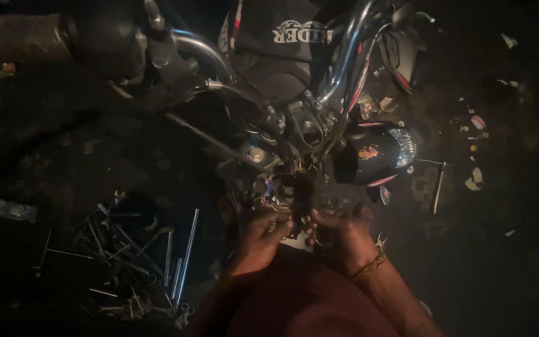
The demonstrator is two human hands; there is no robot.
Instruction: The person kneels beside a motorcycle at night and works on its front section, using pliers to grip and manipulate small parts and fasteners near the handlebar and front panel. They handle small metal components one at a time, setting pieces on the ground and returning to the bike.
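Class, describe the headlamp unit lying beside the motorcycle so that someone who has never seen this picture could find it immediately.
Start at the motorcycle's chrome handlebar running down the middle of the frame. Just to its right, on the dark ground, lies the headlamp unit, above the person's right hand. Unlike the thin metal tools scattered at lower left, it is a rounded, glossy black shell with a clear lens and red trim.

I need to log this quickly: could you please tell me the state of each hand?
Left hand: fingers curled around the wiring; grip unclear.
Right hand: fingers curled, contents too dark to tell.
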